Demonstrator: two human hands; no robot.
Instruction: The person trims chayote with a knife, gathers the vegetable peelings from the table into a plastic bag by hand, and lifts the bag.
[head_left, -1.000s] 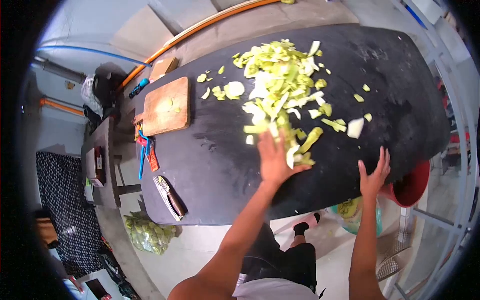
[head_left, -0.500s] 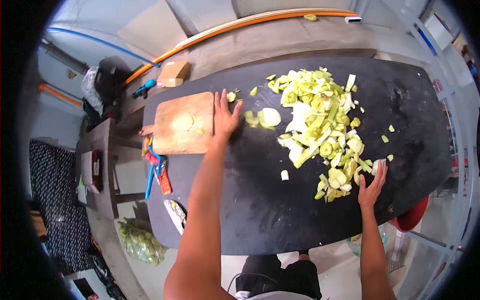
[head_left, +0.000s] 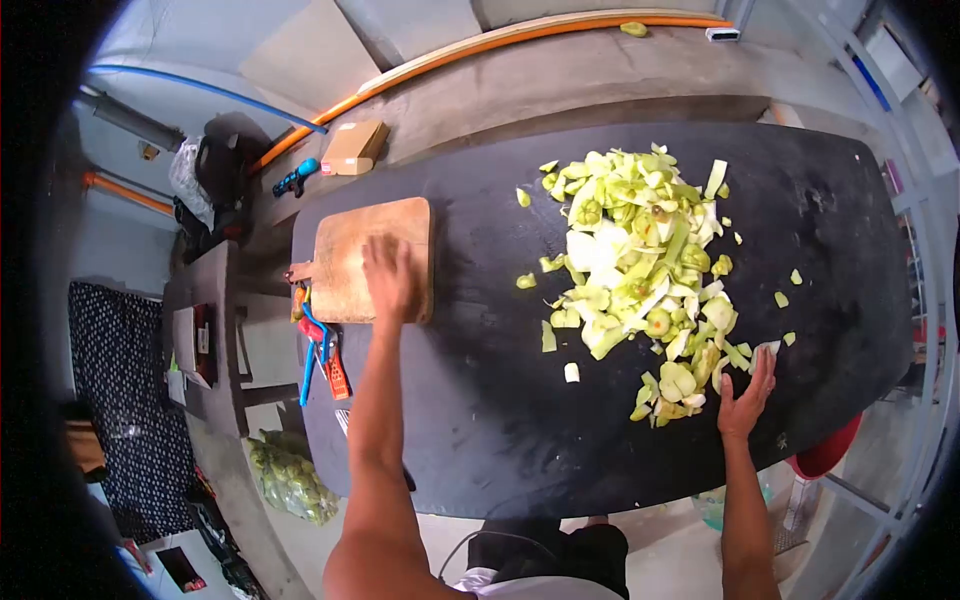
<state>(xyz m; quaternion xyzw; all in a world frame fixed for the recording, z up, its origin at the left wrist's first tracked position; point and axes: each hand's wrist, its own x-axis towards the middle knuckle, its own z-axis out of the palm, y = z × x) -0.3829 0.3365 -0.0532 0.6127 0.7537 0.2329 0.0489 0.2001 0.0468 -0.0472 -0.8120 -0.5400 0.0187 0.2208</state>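
My left hand [head_left: 391, 278] lies over the wooden cutting board [head_left: 340, 235], fingers stretched out and slightly blurred. Whatever may be under the palm is hidden. Right of the board, a large heap of pale green vegetable peelings and trimmings [head_left: 640, 250] spreads over the dark table [head_left: 490, 420]. At the heap's lower right edge, my right hand [head_left: 745, 400] rests on the tabletop with its fingers extended, beside a whitish piece [head_left: 770, 348] at the fingertips. A small white chunk [head_left: 572, 373] sits apart from the heap.
Blue and orange-handled peelers [head_left: 325, 350] lie by the board, and a knife is partly hidden behind my left forearm. A cardboard box [head_left: 356, 148] stands beyond the table. On the floor are a bag of green vegetables [head_left: 290, 480] and a red bucket [head_left: 828, 448].
My left hand has moved from the board's right edge onto the board. Pieces lying between board and heap have shifted right towards the heap. My right hand stays about where it was.
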